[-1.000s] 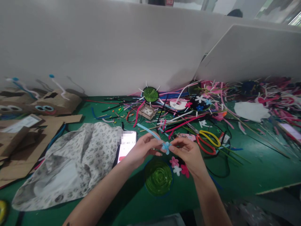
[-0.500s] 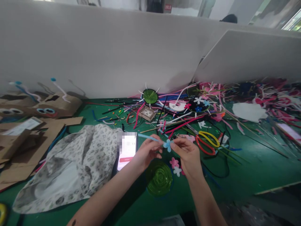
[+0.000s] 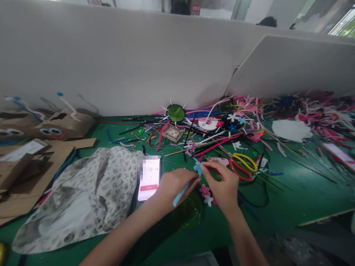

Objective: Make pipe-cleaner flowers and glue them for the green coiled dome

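Between my hands is a light blue flower shaped from pipe cleaner. My right hand pinches its right side between thumb and finger. My left hand is closed around a light blue pipe cleaner, whose loose end sticks out below the fingers, toward the wrist. The left fingertips are partly hidden and lie against the flower. Below the hands sits a green coiled disc, partly in shadow. A pink flower and a white flower lie just left of my right wrist.
A lit phone and a patterned cloth lie to the left. Red and yellow-handled scissors rest at right. Behind are tangled pipe cleaners and a green round piece with white spokes. Cardboard pieces lie far left.
My left hand has turned over, so the pipe cleaner's free end swung from pointing up-left to pointing down toward the wrist. The flower stays between my hands, slightly higher.
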A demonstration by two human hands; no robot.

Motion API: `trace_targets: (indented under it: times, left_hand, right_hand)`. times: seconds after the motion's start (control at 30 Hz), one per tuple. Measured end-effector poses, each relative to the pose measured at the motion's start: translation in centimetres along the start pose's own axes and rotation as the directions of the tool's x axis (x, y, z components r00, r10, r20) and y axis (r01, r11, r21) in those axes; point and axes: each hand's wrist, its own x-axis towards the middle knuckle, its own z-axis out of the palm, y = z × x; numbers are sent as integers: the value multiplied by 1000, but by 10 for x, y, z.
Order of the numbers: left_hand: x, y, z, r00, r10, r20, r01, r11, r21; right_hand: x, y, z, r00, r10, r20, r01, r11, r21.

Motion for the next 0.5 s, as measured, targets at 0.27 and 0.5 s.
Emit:
trace_targets:
  times: [0.27, 0.5]
  left_hand:
    - [3, -11, -30, 987, 161, 18, -161, 986, 45]
    - [10, -5, -2, 920, -366, 140, 333, 542, -772]
  right_hand:
    - [8, -4, -25, 846, 63, 530, -229, 940, 253]
    - [2, -3, -1, 964, 73, 256, -214, 785, 581]
